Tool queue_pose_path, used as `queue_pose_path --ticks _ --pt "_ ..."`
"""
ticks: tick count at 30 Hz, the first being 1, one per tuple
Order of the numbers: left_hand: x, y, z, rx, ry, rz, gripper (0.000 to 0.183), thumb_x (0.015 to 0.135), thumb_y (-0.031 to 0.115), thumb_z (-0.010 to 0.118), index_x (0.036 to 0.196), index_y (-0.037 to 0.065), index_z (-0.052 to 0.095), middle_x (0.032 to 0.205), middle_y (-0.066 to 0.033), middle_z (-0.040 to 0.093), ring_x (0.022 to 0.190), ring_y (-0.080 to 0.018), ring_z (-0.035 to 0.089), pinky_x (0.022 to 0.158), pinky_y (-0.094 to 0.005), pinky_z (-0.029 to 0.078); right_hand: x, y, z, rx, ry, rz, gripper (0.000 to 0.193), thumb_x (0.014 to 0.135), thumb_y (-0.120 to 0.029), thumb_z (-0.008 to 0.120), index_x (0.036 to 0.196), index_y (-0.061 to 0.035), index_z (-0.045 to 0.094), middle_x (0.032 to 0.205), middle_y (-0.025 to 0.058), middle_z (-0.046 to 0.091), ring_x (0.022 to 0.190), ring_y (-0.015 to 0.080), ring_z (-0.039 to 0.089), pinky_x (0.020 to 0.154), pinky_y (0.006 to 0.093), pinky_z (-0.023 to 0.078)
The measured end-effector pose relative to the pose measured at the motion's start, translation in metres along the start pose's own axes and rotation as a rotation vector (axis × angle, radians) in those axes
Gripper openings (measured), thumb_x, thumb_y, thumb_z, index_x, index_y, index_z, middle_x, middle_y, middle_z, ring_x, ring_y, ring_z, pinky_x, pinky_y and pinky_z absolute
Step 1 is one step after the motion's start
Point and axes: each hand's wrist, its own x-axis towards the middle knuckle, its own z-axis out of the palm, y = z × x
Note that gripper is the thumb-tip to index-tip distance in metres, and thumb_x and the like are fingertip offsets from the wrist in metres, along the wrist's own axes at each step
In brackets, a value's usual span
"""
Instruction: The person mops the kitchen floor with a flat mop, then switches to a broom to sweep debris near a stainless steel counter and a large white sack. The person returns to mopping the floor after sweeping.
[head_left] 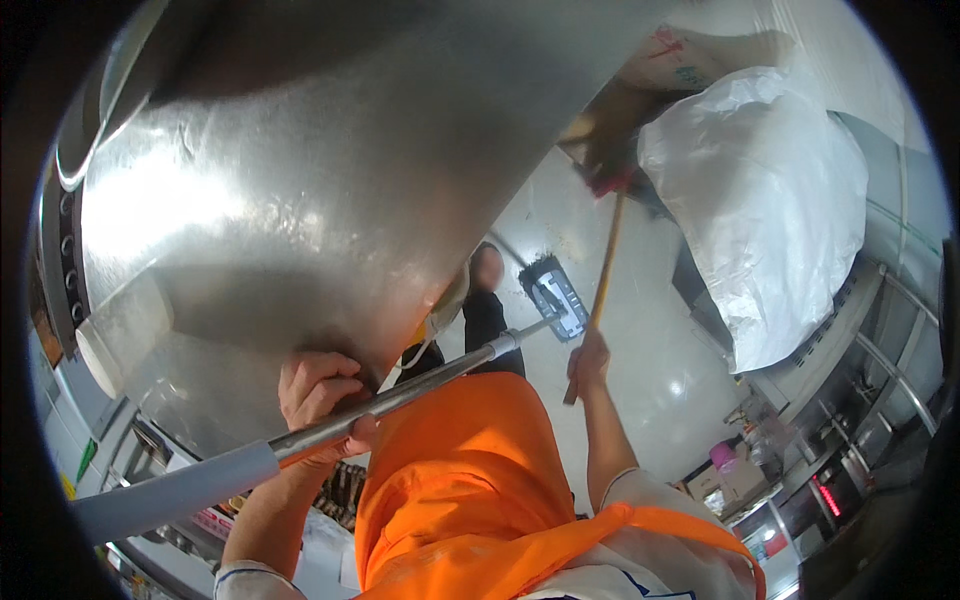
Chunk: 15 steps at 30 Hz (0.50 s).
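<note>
My left hand point(325, 395) is closed around the metal pole point(425, 385) of a long-handled floor brush, just below the near edge of the steel worktop. The pole's grey grip runs off toward the lower left. Its brush head point(557, 300), grey on top with dark bristles, rests on the floor ahead of me. In my right hand point(588, 360) is a yellow wooden-handled broom point(608, 255), gripped near the handle's end. The handle slants away to a red part point(608, 183) beside a large white plastic bag. That far end is partly hidden and blurred.
A large steel worktop point(330, 170) fills the left, with a white cylindrical container point(120, 330) on it. The white plastic bag point(770, 210) bulges at the right, near a cardboard box point(690, 70). Metal equipment point(830, 330) and shelving stand further right. Pale, shiny floor point(660, 370) lies between.
</note>
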Motion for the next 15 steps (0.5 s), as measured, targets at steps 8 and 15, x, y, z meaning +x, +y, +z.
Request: queue_pose_path --ticks 8,15 --pt "-0.004 -0.003 0.0 0.003 0.034 -0.016 0.031 0.079 0.035 0.061 0.068 0.006 0.056 0.078 -0.009 0.059 0.066 -0.0235 0.055 0.058 -0.033 0.044 0.138 -0.103 0.023 0.215 0.039 -0.045 0.04 0.095 -0.044 0.04 0.116 -0.0097 0.047 0.053 0.0 0.038 0.038 0.0114 0.038 0.034 0.0285 0.034" --pt "-0.007 -0.006 0.0 -0.001 0.003 -0.012 0.047 0.082 0.052 0.055 0.072 0.006 0.055 0.078 -0.0096 0.058 0.068 -0.0242 0.055 0.061 -0.0352 0.043 0.157 -0.013 0.027 -0.281 0.095 -0.315 0.038 0.096 -0.039 0.041 0.107 -0.0051 0.054 0.068 0.0095 0.053 0.06 0.0235 0.052 0.054 0.0374 0.044"
